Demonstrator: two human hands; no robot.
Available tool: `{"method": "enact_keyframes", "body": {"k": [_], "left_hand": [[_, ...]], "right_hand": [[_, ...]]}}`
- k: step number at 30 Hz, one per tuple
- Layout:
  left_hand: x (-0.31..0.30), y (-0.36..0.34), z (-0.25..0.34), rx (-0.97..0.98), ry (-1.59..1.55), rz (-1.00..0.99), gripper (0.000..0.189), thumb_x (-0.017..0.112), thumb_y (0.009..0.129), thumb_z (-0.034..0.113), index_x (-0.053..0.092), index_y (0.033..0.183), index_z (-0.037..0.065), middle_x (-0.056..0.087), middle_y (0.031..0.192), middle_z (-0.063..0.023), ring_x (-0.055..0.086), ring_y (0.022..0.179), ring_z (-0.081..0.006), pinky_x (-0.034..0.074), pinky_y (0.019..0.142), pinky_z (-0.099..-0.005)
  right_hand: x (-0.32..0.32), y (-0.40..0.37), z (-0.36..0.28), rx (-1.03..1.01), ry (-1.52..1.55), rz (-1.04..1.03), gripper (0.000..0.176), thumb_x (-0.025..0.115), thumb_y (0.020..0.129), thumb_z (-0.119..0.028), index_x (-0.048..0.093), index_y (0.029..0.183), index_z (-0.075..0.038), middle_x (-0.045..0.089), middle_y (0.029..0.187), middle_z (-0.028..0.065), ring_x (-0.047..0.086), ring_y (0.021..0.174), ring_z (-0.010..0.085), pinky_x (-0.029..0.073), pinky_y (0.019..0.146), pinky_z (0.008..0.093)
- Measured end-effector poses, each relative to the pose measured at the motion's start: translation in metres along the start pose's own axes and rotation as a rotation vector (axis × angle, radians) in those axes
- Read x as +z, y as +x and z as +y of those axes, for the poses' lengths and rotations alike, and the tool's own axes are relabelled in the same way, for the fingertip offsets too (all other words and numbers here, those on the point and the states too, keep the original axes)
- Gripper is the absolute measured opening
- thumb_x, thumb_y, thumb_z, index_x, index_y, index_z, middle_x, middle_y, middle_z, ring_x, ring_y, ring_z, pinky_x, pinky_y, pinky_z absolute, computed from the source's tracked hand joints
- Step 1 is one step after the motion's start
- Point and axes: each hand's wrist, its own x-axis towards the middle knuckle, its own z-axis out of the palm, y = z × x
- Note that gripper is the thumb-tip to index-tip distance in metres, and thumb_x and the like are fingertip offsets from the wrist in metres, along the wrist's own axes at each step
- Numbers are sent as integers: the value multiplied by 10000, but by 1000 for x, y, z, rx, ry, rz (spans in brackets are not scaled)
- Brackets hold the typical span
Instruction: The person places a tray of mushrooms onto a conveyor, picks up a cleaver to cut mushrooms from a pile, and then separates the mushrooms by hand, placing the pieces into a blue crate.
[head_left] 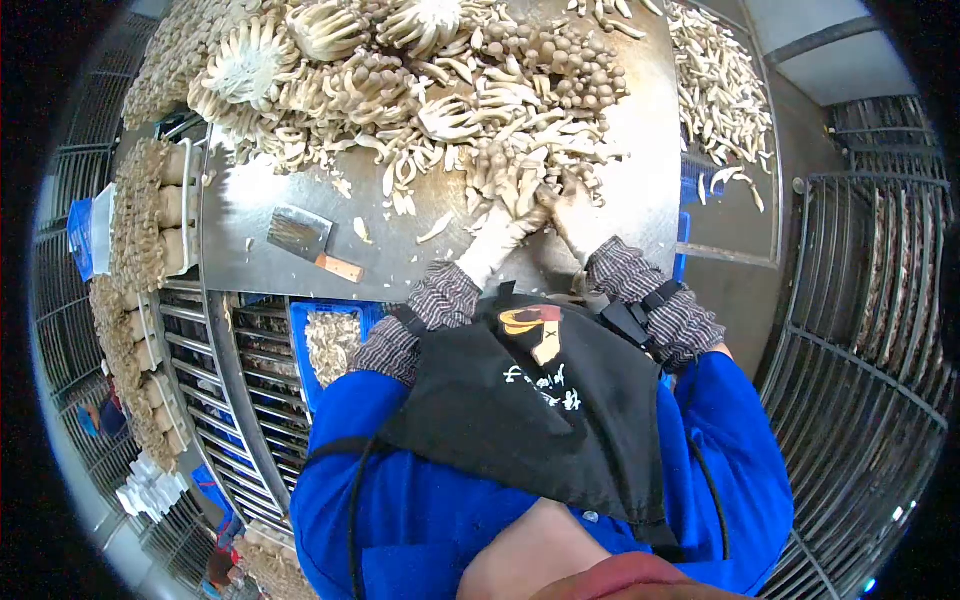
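Note:
Both hands are close together at the near edge of a large heap of brown-capped mushrooms (400,100) on a metal table (250,185). My left hand (505,222), in a pale glove, is closed around a small bunch of mushrooms (500,170). Right beside it, my right hand (572,212) has its fingers curled against the same bunch, partly hidden among stems. Loose mushroom pieces lie around both hands. To the left, a cleaver (300,232) with a wooden handle rests flat on the table, apart from the hands.
Loose mushrooms (725,95) fill a surface at the right. Below the table's left front edge is a blue crate (300,335) holding mushroom pieces. Trays of mushroom clusters (140,230) stand on the left, near metal racks (235,400). Another rack (870,290) stands at the right.

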Motion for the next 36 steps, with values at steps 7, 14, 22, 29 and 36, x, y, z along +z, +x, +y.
{"method": "enact_keyframes", "body": {"k": [7, 14, 22, 29, 36], "left_hand": [[-21, 17, -18, -239, -752, 216, 409, 614, 955, 167, 505, 1348, 131, 596, 1235, -67, 641, 1016, -218, 578, 736, -416], [-19, 15, -16, -206, -694, 260, 454, 606, 914, 51, 488, 1345, 134, 615, 1175, -76, 643, 1043, -234, 582, 767, -411], [-28, 12, -23, -185, -495, 117, 550, 529, 879, -68, 437, 1396, 97, 583, 1259, -86, 643, 1030, -219, 586, 804, -365], [-25, 11, -9, -240, -496, 137, 396, 581, 917, 37, 520, 1308, 56, 638, 1127, -59, 633, 1031, -205, 563, 832, -359], [-17, 1, 8, -155, -319, 121, 311, 651, 886, 25, 572, 1187, 28, 668, 1036, -96, 648, 945, -161, 549, 765, -310]], "right_hand": [[-5, -4, -5, -235, -87, -208, 583, 664, 917, -304, 483, 1338, 57, 649, 1115, 135, 601, 1026, 190, 481, 927, 318], [-24, -15, -23, 47, 482, -240, 384, 673, 912, -308, 618, 1169, -29, 665, 978, 111, 645, 852, 202, 534, 760, 320], [-21, -11, -23, 81, 506, -186, 339, 636, 950, -293, 596, 1074, 21, 669, 991, 88, 630, 874, 168, 528, 811, 303], [-22, -12, -24, 194, 673, -350, 310, 645, 951, -259, 616, 1151, -24, 693, 1022, 98, 658, 875, 174, 538, 811, 325], [-20, 0, 28, 168, -33, -350, 328, 537, 968, -84, 512, 1279, 17, 670, 1092, 130, 646, 987, 189, 530, 871, 294]]}}
